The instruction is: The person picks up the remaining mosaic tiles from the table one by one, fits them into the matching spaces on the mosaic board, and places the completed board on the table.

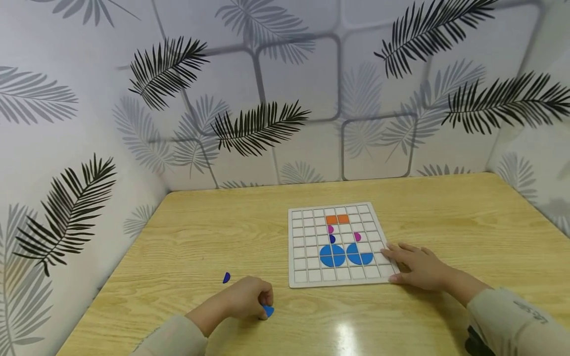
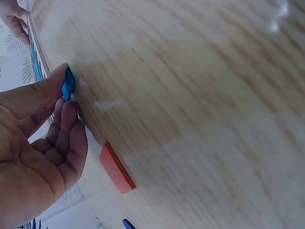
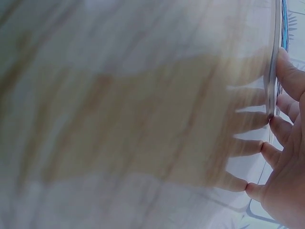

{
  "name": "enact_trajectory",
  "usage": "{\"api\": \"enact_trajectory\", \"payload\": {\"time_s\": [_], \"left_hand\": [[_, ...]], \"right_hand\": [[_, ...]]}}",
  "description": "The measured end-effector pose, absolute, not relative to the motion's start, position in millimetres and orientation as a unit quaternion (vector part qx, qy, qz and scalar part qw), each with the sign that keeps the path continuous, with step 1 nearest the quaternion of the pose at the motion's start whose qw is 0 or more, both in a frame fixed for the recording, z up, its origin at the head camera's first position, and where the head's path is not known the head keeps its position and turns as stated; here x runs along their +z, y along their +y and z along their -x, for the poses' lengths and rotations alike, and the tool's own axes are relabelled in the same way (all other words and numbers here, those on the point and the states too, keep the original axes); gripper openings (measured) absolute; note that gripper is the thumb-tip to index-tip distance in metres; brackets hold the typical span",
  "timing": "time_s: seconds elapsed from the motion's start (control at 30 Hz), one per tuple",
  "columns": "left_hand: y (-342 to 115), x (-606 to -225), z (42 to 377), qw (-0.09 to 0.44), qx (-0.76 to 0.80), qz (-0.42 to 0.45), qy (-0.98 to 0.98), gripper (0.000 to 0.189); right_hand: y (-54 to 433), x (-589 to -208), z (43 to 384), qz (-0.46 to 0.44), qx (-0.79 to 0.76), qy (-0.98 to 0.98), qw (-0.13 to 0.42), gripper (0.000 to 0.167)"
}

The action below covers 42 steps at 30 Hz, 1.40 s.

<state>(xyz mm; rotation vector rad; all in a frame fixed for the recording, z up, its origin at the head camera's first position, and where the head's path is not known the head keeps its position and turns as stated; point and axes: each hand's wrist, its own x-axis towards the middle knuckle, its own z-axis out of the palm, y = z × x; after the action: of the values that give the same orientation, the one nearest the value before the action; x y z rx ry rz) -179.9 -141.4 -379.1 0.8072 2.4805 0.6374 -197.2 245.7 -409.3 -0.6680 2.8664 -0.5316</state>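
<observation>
One blue piece (image 1: pixel 269 310): pinched in L hand (image 1: pixel 248 297), off front L corner of board (image 1: pixel 345 238).
R hand (image 1: pixel 420 267): splayed, touching board's R edge nr front corner.

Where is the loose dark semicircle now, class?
In the head view, the semicircle lies on the table, left of the board, near the left hand.
</observation>
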Motion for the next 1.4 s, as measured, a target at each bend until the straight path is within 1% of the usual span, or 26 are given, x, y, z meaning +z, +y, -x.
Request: {"api": "enact_trajectory", "payload": {"time_s": [0.23,0.4,0.63,0.8,1.1,1.3,1.4], "left_hand": [[-146.7,-376.2,179.9,0.235,0.245,-0.302,0.891,0.020],[-146.4,-374.9,180.5,0.243,0.272,-0.294,0.883,0.016],[-137.0,-371.9,187.7,0.236,0.300,-0.303,0.873,0.009],[-122.6,-368.0,196.0,0.242,0.302,-0.315,0.867,0.010],[-92.9,-352.0,213.2,0.186,0.291,-0.293,0.891,0.008],[-78.9,-342.3,224.4,0.176,0.325,-0.273,0.888,0.005],[-71.4,-339.3,228.7,0.171,0.329,-0.277,0.886,0.004]], "right_hand": [[242.8,-409.4,198.9,0.230,-0.173,0.955,0.067,0.070],[243.2,-407.8,197.8,0.229,-0.169,0.956,0.063,0.069],[242.9,-406.5,195.7,0.225,-0.172,0.956,0.068,0.070],[242.7,-405.7,195.5,0.225,-0.173,0.956,0.070,0.069],[245.6,-410.1,198.3,0.223,-0.170,0.957,0.072,0.070],[246.1,-411.7,199.1,0.221,-0.169,0.958,0.073,0.070],[245.3,-410.6,198.9,0.222,-0.169,0.958,0.071,0.070]]}}
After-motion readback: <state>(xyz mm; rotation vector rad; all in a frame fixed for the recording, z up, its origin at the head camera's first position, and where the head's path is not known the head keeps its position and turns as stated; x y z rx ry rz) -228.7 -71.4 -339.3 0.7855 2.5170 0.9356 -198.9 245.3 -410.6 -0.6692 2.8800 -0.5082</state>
